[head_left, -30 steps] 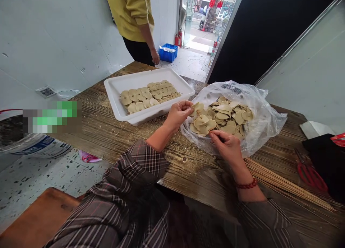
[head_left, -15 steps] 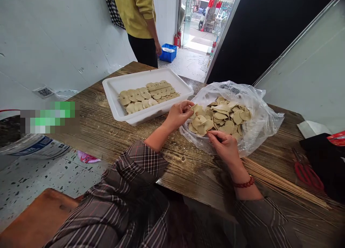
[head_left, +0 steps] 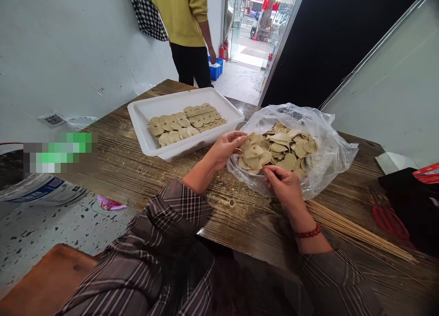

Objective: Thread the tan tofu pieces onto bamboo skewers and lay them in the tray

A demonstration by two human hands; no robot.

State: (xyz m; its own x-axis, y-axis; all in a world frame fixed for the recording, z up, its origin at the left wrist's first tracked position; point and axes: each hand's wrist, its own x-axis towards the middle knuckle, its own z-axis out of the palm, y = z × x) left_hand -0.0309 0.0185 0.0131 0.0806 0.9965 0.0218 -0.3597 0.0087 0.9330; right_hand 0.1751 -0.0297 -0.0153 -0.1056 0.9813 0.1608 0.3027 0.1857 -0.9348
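Note:
My left hand point(head_left: 227, 147) pinches the edge of a thin, round beige slice point(head_left: 253, 140) at the near left of an open plastic bag point(head_left: 325, 163). In my right hand point(head_left: 284, 184), thumb and fingertips close on the end of a thin skewer, mostly hidden by the beige slices point(head_left: 256, 160) that seem threaded on it. Behind them, a heap of loose slices point(head_left: 291, 144) fills the bag. To the left stands a white tray point(head_left: 137, 124) holding rows of skewered slices point(head_left: 173, 123).
Bare bamboo skewers point(head_left: 360, 231) lie to the right of my right forearm, with red-handled scissors point(head_left: 389, 220) beyond. A white bucket point(head_left: 48, 190) stands left of the wooden table point(head_left: 120, 165). A person in a yellow top point(head_left: 181, 18) stands behind the table, near a blue crate point(head_left: 216, 69).
The person in yellow has shifted a little to the right. My hands stay at the bag's near left edge in nearly the same pose; the view has shifted slightly.

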